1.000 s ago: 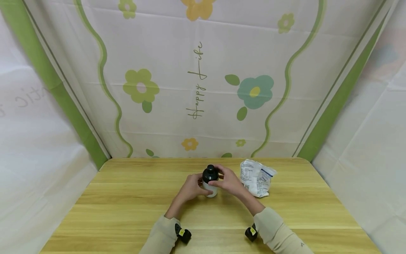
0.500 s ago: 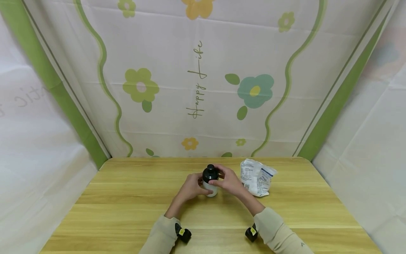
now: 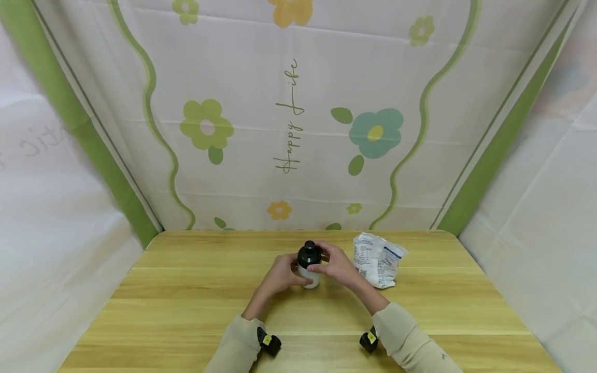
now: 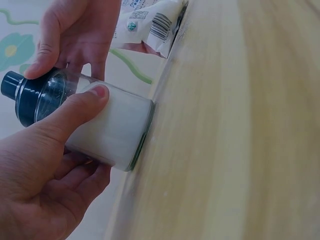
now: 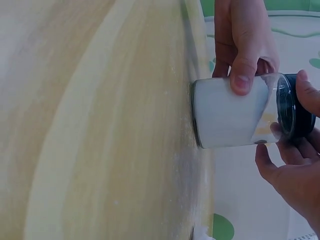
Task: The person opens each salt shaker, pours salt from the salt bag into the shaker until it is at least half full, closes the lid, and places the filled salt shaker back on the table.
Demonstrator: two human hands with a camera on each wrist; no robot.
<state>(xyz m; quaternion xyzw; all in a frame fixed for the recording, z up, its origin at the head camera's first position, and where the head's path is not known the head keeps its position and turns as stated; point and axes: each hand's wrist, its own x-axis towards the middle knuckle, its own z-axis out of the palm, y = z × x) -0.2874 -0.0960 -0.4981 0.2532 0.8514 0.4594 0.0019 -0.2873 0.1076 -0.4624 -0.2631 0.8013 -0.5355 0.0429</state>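
A clear glass jar (image 4: 117, 125) filled most of the way with a white substance stands upright on the wooden table, its surface inside sloping. Its black lid (image 3: 309, 254) has a narrower knob on top and sits on the jar's mouth. My left hand (image 3: 282, 274) grips the glass body, thumb along the near side. My right hand (image 3: 339, 267) holds the lid, its thumb on the black rim in the right wrist view. To the right of that hand lies a crumpled white printed bag (image 3: 380, 261).
The wooden table (image 3: 186, 290) ends at a back edge just beyond the jar. Behind it hangs a white flowered cloth (image 3: 252, 77), with cloth walls on both sides. Black wrist cameras (image 3: 269, 342) are strapped below the beige sleeves (image 3: 412, 339).
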